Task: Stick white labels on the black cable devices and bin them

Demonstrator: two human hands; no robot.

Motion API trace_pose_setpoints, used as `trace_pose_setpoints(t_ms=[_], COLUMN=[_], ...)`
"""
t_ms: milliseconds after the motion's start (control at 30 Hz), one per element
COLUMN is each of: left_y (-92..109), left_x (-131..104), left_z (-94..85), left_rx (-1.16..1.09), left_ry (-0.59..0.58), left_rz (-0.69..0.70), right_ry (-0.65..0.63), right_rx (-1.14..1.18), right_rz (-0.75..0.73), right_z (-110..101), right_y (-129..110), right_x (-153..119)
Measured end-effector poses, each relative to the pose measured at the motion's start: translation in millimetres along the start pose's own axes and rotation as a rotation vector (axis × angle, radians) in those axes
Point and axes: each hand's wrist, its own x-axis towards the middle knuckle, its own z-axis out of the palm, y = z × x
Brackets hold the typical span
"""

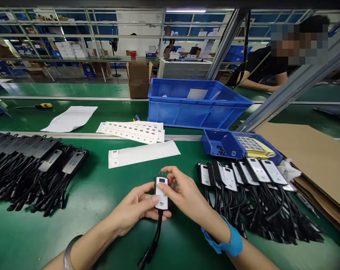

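Note:
A small black device with a white label on its face (161,195) is held upright above the green table, its black cable hanging down toward the front edge. My left hand (140,204) grips it from the left, thumb on the label's lower part and fingers behind. From the right, my right hand (181,187) holds the same device, thumb on the label and index finger at the metal loop on top. Behind it lies a nearly bare label sheet (144,153). More labelled devices (254,170) with cables lie at the right; unlabelled-looking ones (74,161) lie at the left.
Printed label strips (133,131) and a paper sheet (71,119) lie farther back. A large blue bin (195,112) stands behind a small blue tray (217,144). Cardboard (307,150) and a slanted metal post border the right. A person (262,67) sits beyond the post.

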Motion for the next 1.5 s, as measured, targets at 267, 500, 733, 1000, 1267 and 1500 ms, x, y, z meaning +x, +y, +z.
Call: trace_pose_setpoints(t_ms=[267, 500, 733, 1000, 1267, 1500], left_y=[3.0, 2.4, -6.3, -1.9, 1.6, -6.4], left_x=[4.2, 4.2, 5.6, 4.2, 22.4, 36.5], left_z=[-4.2, -2.5, -3.2, -11.2, -62.3, -66.9], left_rx=[-0.067, 0.128, 0.247, 0.123, 1.542, 1.781], left_ry=[0.051, 0.142, 0.143, 0.086, 0.409, 0.462], left_rz=[0.08, 0.18, 0.199, 0.171, 0.464, 0.384], right_ry=[-0.208, -0.215, -0.134, 0.045, 0.339, 0.268], right_rx=[-0.05, 0.162, 0.134, -0.451, -0.786, -1.207], right_rz=[0.001, -0.058, -0.057, -0.31, 0.069, 0.305], right_z=[6.9, 7.5, 20.0, 11.2, -97.1, -115.2], right_y=[-0.9, -9.9, -8.9, -15.0, -3.1, 26.4], right_x=[-8.5, -10.0, -12.5, -9.4, -25.8, -25.0])
